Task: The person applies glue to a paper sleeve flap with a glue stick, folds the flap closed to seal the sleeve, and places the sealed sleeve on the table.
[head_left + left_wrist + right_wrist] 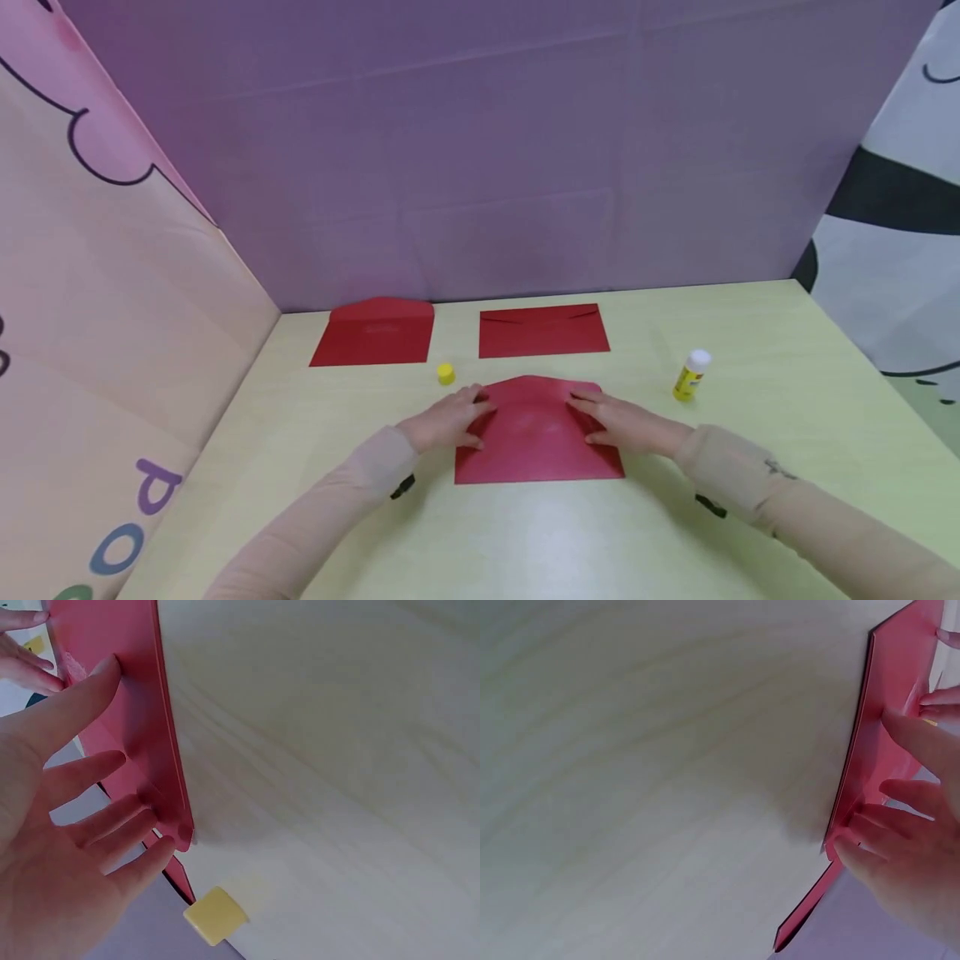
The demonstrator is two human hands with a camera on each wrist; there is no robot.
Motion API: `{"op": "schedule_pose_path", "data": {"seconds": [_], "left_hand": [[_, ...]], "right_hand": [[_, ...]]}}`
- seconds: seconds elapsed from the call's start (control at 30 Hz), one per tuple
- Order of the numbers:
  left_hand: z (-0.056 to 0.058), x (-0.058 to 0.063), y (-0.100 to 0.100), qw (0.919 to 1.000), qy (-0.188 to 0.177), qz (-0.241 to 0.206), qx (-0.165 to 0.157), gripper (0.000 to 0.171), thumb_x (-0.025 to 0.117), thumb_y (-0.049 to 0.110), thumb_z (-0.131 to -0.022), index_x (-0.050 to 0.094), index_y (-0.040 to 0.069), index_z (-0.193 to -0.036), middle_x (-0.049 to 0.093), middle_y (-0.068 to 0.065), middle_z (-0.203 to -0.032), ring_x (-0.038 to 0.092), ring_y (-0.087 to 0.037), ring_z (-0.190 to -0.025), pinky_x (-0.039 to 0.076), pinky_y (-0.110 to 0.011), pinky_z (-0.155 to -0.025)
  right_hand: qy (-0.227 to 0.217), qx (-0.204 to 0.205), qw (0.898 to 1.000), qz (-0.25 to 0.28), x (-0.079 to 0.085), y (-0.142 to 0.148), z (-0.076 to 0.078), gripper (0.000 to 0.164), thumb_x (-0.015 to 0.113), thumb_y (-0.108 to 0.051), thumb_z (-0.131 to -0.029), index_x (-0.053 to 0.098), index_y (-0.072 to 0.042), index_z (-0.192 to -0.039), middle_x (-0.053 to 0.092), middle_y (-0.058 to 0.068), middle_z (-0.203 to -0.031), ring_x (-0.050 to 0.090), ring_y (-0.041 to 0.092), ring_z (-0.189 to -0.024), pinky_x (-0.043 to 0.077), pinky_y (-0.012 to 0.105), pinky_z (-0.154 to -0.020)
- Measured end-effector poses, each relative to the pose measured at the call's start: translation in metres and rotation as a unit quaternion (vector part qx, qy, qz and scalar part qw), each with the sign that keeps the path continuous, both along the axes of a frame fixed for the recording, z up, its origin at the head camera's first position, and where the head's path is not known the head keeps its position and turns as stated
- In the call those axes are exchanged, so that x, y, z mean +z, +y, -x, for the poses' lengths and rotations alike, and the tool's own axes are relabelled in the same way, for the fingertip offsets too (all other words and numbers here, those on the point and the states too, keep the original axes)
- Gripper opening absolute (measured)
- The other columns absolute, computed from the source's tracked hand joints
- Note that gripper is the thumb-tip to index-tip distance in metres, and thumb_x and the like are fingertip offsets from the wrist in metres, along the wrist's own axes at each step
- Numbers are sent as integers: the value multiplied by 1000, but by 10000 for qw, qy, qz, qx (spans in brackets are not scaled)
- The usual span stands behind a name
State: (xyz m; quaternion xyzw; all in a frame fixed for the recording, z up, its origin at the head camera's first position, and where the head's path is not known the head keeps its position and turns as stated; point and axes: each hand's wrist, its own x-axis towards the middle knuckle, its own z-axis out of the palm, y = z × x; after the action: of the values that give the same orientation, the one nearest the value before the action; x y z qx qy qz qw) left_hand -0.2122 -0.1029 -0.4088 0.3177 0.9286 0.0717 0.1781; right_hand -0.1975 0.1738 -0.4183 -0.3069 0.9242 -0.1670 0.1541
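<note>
A red envelope (536, 446) lies on the table in front of me, its flap (528, 385) spread away from me at the far side. My left hand (448, 418) rests on its left edge with fingers extended; in the left wrist view the thumb and fingertips touch the paper. On the opposite edge, my right hand (626, 423) lies the same way, fingertips on the red surface (889, 735). A whitish smear (73, 667) shows on the envelope in the left wrist view. Neither hand is curled around anything.
Behind stand two more red envelopes: one with its flap up (378, 337) at the left, one with its flap folded down (543, 333). A yellow cap (446, 373) sits near my left hand. To the right, a glue stick (691, 375) stands upright. A purple cloth wall (480, 167) borders the table.
</note>
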Motion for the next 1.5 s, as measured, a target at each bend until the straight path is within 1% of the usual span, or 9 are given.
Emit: {"op": "schedule_pose_path", "data": {"seconds": [0.13,0.3,0.47,0.63,0.83,0.97,1.2,1.37,1.5], "left_hand": [[0,-2,-2,9991,-412,-15,109,72,70,26,-75,34,15,-137,26,-7,-141,27,-23,-126,47,-27,-82],[0,-5,-4,9971,-745,70,170,73,66,26,-78,29,14,-139,18,-5,-146,23,-23,-130,46,-28,-85],[0,-8,-2,9954,-911,259,103,71,59,26,-84,20,11,-141,9,-6,-148,13,-22,-133,32,-34,-100],[1,-10,1,9935,-1068,356,194,76,60,25,-83,16,10,-142,5,-6,-148,7,-21,-134,23,-38,-105],[-1,-10,2,9919,-1134,569,90,84,61,35,-80,10,9,-142,1,-8,-148,2,-22,-135,12,-38,-108],[-2,-10,5,9923,-1073,620,85,90,63,40,-78,9,10,-143,0,-7,-149,1,-22,-135,11,-38,-108],[0,-7,17,9926,-1037,630,87,91,64,41,-76,9,11,-143,1,-6,-149,2,-21,-135,13,-39,-108],[3,-5,25,9926,-983,707,-17,90,63,41,-77,9,10,-143,1,-7,-149,2,-21,-135,13,-39,-108],[4,-4,30,9924,-979,752,-34,90,63,42,-77,9,11,-143,1,-6,-149,2,-21,-135,13,-38,-108]], "right_hand": [[-441,-49,9990,62,-1,1,1,62,64,-13,-80,35,5,-132,30,22,-138,30,39,-123,46,39,-85],[-701,-37,9975,-61,-4,1,3,64,61,-13,-83,28,4,-135,22,21,-141,20,38,-129,40,42,-91],[-723,27,9963,-455,-4,-1,2,63,57,-12,-85,24,5,-137,18,21,-143,16,37,-130,34,46,-96],[-672,-24,9941,-855,-2,-7,1,65,58,-14,-85,24,3,-137,18,18,-144,15,34,-131,33,46,-97],[-690,-70,9922,-1039,-3,-9,2,65,57,-15,-85,23,1,-138,17,16,-145,14,33,-132,32,45,-98],[-723,-163,9925,-976,-3,-7,1,64,57,-14,-85,24,1,-138,17,17,-145,14,34,-132,30,46,-99],[-713,-325,9927,-921,-4,3,3,64,57,-13,-85,24,2,-137,18,18,-144,14,35,-131,29,47,-99],[-711,-369,9942,-719,-3,12,2,63,57,-12,-85,25,4,-136,18,20,-143,15,38,-130,31,48,-97],[-623,-408,9955,-592,-2,18,0,62,59,-12,-84,29,4,-135,21,21,-142,21,38,-128,37,47,-93]]}}
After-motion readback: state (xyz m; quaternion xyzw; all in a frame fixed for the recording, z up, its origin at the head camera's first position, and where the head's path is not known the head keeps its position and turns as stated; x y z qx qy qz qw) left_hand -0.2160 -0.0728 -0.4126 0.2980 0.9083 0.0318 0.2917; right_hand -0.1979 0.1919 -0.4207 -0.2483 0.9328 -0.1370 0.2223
